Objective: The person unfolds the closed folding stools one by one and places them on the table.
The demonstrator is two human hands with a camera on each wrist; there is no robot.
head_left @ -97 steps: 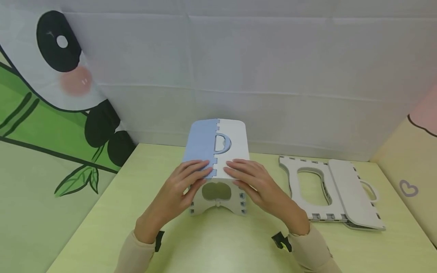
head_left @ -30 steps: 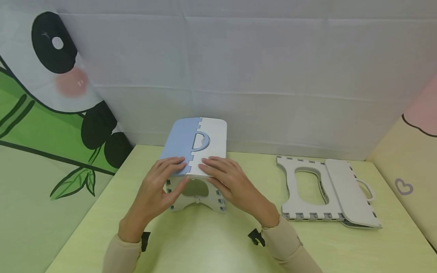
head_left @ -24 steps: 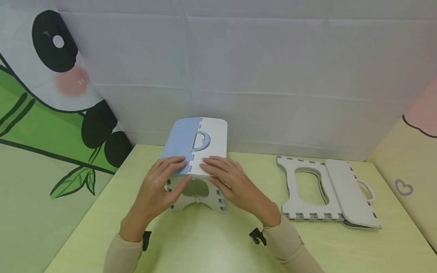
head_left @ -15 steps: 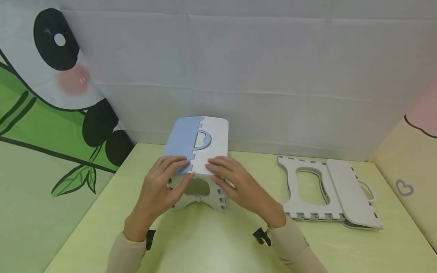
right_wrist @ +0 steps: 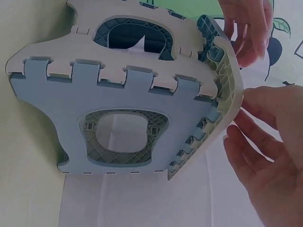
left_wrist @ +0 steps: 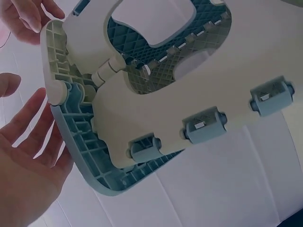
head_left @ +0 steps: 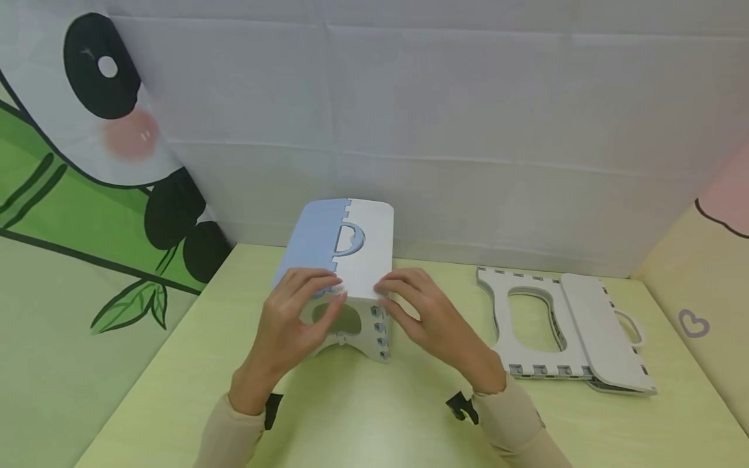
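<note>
A folding step stool [head_left: 368, 257] stands unfolded on the table, its seat half blue and half white with a blue loop handle. At the seat's near edge, my left hand [head_left: 287, 322] rests relaxed fingers on the blue half, thumb apart. Loosely bent fingers of my right hand [head_left: 433, 315] touch the white half by its near right corner. In the left wrist view, the left hand [left_wrist: 31, 156] lies along the blue seat rim [left_wrist: 90, 168]. In the right wrist view, the right hand [right_wrist: 267, 146] is beside the white rim [right_wrist: 235, 78]. Both hands cover part of the near edge.
A second stool, white and folded flat [head_left: 544, 328], lies on the right of the pale table [head_left: 363, 422]. Behind the table hangs a pale cloth [head_left: 409, 117]. Printed walls stand at left and right.
The stool was slid left between 3.2 and 1.0 seconds ago, with both hands on it. Since then my right hand has shifted right, toward the near corner, and the hands stand farther apart.
</note>
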